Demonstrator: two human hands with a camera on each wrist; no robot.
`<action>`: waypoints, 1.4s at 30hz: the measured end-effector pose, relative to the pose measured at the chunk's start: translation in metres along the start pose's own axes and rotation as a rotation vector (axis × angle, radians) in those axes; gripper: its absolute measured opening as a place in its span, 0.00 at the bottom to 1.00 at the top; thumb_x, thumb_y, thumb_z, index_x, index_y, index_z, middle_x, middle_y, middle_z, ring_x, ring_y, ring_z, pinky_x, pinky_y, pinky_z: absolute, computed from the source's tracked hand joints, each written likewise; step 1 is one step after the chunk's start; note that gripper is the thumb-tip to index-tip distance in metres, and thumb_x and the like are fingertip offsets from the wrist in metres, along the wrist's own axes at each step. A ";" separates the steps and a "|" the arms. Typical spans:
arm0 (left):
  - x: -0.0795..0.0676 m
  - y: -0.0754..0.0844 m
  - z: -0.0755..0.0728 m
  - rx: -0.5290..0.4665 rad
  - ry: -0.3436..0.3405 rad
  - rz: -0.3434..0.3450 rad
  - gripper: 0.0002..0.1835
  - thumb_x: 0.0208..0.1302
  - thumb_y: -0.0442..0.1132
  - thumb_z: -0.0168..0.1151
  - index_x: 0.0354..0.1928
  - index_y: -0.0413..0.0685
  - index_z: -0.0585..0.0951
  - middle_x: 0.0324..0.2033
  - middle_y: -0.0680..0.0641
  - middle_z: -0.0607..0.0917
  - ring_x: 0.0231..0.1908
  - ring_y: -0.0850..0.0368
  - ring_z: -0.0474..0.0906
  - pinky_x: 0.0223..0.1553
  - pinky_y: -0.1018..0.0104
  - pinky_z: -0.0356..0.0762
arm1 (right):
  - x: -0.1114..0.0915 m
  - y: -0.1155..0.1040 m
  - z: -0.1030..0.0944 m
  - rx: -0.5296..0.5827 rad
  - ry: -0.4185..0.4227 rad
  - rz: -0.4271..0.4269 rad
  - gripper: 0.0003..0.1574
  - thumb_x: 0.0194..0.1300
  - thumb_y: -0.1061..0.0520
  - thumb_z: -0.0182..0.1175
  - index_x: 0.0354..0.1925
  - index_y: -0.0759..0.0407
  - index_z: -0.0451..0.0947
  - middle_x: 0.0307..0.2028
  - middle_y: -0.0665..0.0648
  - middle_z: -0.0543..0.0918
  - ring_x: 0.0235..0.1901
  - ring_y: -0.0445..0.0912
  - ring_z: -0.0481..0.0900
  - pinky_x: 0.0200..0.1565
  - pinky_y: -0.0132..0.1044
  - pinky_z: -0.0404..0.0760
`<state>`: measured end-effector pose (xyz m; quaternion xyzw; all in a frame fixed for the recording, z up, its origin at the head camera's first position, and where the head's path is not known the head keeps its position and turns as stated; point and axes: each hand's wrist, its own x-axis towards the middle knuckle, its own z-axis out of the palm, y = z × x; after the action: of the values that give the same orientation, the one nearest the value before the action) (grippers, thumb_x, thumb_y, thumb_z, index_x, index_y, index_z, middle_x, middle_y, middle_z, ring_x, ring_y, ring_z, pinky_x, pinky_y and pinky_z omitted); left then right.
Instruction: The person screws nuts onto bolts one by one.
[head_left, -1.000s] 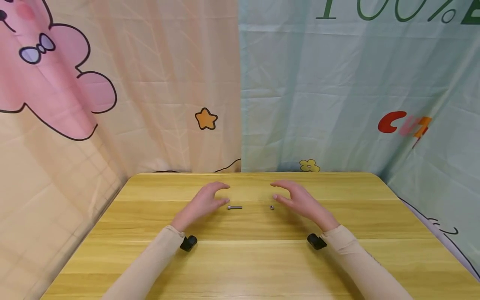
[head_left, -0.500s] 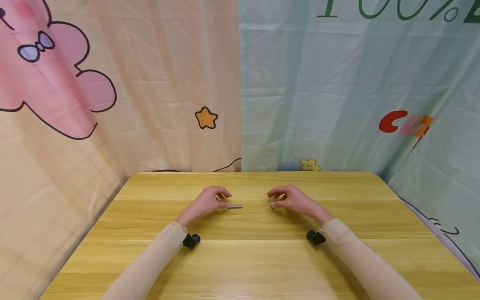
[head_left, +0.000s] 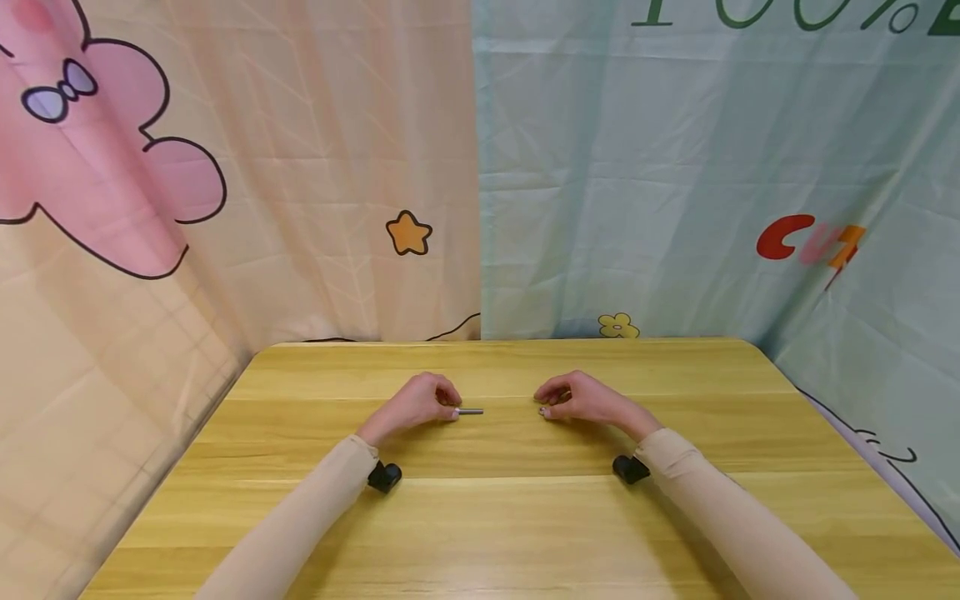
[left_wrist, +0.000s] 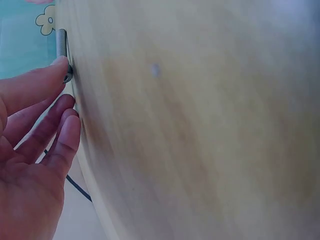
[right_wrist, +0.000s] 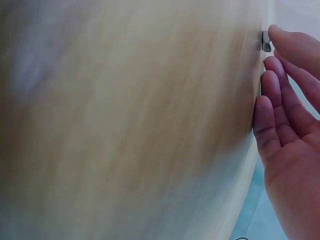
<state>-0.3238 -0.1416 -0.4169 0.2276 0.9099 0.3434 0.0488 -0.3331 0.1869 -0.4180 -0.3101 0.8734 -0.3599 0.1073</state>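
While your hands are both bent low over the wooden table (head_left: pixel 480 533), you have only a slim hold on each part. Your left hand (head_left: pixel 415 403) is mostly drawn together, thumb and forefinger pinching the bolt (left_wrist: pixel 61 42) at its head, with the threaded shank pointing inward towards your other hand. Your right hand (head_left: pixel 592 402) is curled much the same way, its thumb and forefinger pinching the nut (right_wrist: pixel 266 41) at the very tips, the other fingers bent and holding nothing. The two parts are well apart near the middle of the table, and you cannot tell from any view whether either has left the wood.

The nut is your likelier trouble — it is so small that an off-centre squeeze could flip it out, and it might then roll away. With the bolt, gripping only the head leaves the long shank unsupported, so a knock on its free end could swing it out of line. Your thumbs also cover part of each piece, which could hide a slip until it has happened.
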 end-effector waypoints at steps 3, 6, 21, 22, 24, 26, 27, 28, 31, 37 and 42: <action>0.000 0.000 -0.001 -0.008 -0.010 -0.002 0.07 0.54 0.33 0.75 0.35 0.46 0.86 0.30 0.54 0.83 0.32 0.59 0.75 0.38 0.64 0.75 | 0.001 0.000 0.000 -0.001 -0.008 0.003 0.15 0.64 0.58 0.68 0.48 0.59 0.84 0.41 0.51 0.84 0.38 0.46 0.77 0.43 0.38 0.77; 0.000 0.001 -0.001 -0.021 -0.016 -0.001 0.06 0.55 0.33 0.74 0.34 0.45 0.86 0.30 0.53 0.83 0.32 0.58 0.75 0.38 0.64 0.75 | 0.002 0.000 0.000 0.001 -0.017 0.003 0.13 0.64 0.58 0.68 0.47 0.59 0.84 0.39 0.51 0.84 0.37 0.46 0.77 0.40 0.36 0.77; 0.005 0.000 0.002 0.020 0.002 0.021 0.04 0.56 0.33 0.73 0.32 0.45 0.87 0.29 0.54 0.81 0.31 0.60 0.75 0.37 0.65 0.74 | 0.003 0.000 0.001 -0.004 -0.024 0.015 0.08 0.64 0.60 0.67 0.42 0.57 0.86 0.34 0.50 0.84 0.32 0.45 0.76 0.36 0.35 0.77; 0.005 0.000 0.003 0.024 0.005 0.023 0.04 0.56 0.33 0.73 0.32 0.45 0.87 0.29 0.54 0.81 0.31 0.60 0.75 0.37 0.65 0.74 | 0.003 0.000 0.001 -0.005 -0.024 0.015 0.07 0.64 0.60 0.67 0.42 0.57 0.86 0.34 0.50 0.84 0.32 0.45 0.76 0.36 0.35 0.77; 0.005 0.000 0.003 0.029 0.009 0.026 0.03 0.56 0.33 0.73 0.32 0.45 0.87 0.29 0.54 0.82 0.31 0.60 0.74 0.37 0.65 0.74 | 0.003 0.000 0.001 -0.006 -0.026 0.013 0.07 0.64 0.60 0.67 0.42 0.57 0.86 0.34 0.50 0.84 0.32 0.45 0.76 0.36 0.35 0.77; 0.004 -0.001 0.003 0.030 0.011 0.027 0.03 0.57 0.34 0.73 0.32 0.46 0.87 0.29 0.54 0.82 0.31 0.61 0.74 0.37 0.66 0.74 | 0.003 -0.001 0.001 -0.008 -0.027 0.009 0.07 0.64 0.60 0.67 0.42 0.57 0.85 0.34 0.50 0.84 0.32 0.44 0.76 0.36 0.34 0.77; 0.004 -0.001 0.003 0.030 0.012 0.033 0.03 0.57 0.34 0.73 0.33 0.45 0.87 0.29 0.54 0.82 0.31 0.61 0.74 0.36 0.66 0.74 | 0.003 -0.001 0.001 -0.007 -0.028 0.007 0.07 0.64 0.60 0.67 0.42 0.58 0.85 0.34 0.50 0.84 0.32 0.45 0.76 0.36 0.35 0.77; 0.003 -0.001 0.003 0.024 0.011 0.037 0.03 0.57 0.34 0.73 0.33 0.45 0.87 0.29 0.54 0.82 0.31 0.60 0.74 0.36 0.66 0.74 | 0.003 -0.001 0.001 -0.008 -0.029 0.006 0.07 0.64 0.60 0.67 0.42 0.58 0.85 0.34 0.50 0.84 0.32 0.45 0.76 0.36 0.34 0.77; 0.002 -0.001 0.002 0.007 0.011 0.049 0.03 0.58 0.33 0.72 0.33 0.44 0.87 0.29 0.53 0.83 0.30 0.60 0.74 0.35 0.66 0.74 | 0.003 -0.002 0.001 -0.008 -0.030 0.007 0.07 0.64 0.60 0.67 0.42 0.58 0.85 0.34 0.50 0.84 0.33 0.45 0.76 0.37 0.35 0.77; 0.002 0.001 0.002 -0.050 0.015 0.039 0.02 0.60 0.33 0.71 0.34 0.43 0.86 0.29 0.53 0.83 0.30 0.60 0.74 0.33 0.67 0.73 | 0.003 -0.001 0.000 -0.009 -0.030 0.014 0.07 0.64 0.60 0.67 0.42 0.57 0.85 0.34 0.49 0.84 0.33 0.45 0.76 0.37 0.35 0.77; 0.002 0.008 0.000 -0.122 0.025 0.012 0.04 0.60 0.35 0.70 0.34 0.41 0.86 0.27 0.52 0.83 0.29 0.58 0.73 0.32 0.65 0.72 | 0.004 0.001 0.001 -0.001 -0.027 0.012 0.07 0.64 0.60 0.67 0.42 0.57 0.85 0.34 0.50 0.84 0.33 0.45 0.76 0.37 0.35 0.77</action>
<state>-0.3220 -0.1355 -0.4121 0.2253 0.8865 0.4011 0.0493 -0.3359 0.1844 -0.4193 -0.3096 0.8739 -0.3546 0.1210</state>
